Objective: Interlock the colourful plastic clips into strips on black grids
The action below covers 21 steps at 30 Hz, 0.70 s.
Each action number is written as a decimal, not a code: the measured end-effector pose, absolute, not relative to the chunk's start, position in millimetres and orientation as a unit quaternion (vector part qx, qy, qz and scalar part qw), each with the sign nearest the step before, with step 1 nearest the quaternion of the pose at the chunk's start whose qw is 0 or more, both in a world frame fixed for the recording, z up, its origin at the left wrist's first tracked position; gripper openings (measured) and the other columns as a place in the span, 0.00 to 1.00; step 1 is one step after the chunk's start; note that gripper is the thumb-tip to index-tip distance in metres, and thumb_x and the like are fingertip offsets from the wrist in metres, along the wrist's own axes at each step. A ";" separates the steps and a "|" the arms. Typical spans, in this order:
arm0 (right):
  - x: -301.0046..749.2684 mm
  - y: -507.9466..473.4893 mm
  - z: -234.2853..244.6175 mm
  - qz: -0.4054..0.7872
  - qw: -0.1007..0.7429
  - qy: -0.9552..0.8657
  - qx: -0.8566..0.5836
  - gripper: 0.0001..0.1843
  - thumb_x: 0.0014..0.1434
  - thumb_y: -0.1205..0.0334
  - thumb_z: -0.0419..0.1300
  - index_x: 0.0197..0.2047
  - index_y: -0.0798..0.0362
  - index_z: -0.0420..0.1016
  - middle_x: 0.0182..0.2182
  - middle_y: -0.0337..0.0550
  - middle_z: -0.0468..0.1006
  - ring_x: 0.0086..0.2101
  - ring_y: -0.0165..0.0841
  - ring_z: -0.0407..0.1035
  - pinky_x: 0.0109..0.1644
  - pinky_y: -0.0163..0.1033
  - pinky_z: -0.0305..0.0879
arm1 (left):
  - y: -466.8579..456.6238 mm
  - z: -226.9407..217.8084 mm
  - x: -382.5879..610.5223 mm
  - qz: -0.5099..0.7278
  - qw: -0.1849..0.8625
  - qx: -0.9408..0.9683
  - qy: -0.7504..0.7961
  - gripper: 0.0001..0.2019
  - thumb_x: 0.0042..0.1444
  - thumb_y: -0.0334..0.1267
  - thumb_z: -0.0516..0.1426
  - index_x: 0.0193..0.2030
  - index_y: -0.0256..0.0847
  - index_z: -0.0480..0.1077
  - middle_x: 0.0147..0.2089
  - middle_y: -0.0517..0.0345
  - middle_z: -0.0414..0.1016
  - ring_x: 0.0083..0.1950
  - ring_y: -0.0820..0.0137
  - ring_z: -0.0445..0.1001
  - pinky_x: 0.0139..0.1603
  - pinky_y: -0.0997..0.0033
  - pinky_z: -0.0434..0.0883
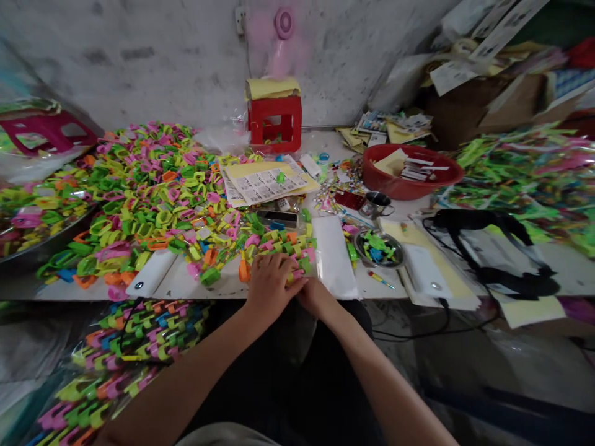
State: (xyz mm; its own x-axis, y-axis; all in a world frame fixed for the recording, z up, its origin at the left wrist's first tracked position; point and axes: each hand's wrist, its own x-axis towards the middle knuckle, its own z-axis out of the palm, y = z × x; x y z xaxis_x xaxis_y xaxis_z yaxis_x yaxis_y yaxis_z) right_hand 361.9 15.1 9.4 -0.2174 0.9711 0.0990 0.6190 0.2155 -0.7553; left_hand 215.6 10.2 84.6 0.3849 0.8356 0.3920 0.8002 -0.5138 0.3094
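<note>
At the table's front edge, my left hand (272,280) lies over a block of bright plastic pieces (292,245) set in rows. Its fingers curl down onto them and its thumb points right. My right hand (316,296) meets the left thumb at the edge, its fingers mostly hidden. The pieces are pink, green, yellow and orange, with looped shapes. Just right of the hands lies a stack of clear plastic bags (335,257). Behind the block is a dark phone-like object (279,219).
A big heap of loose plastic pieces (153,179) covers the left side. To the right are a small metal bowl (379,248), a metal cup (375,203), a red basin (411,173) and a black strap (493,223). Filled bags (153,328) hang below the left edge.
</note>
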 end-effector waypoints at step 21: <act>362.8 -27.4 22.9 0.250 0.397 -0.620 -0.629 0.28 0.54 0.43 0.58 0.51 0.53 0.64 0.29 0.38 0.71 0.26 0.33 0.67 0.32 0.39 0.65 | 27.1 62.6 134.3 0.450 0.331 0.698 0.448 0.36 0.53 0.55 0.59 0.66 0.46 0.53 0.69 0.47 0.51 0.70 0.57 0.50 0.68 0.55 0.52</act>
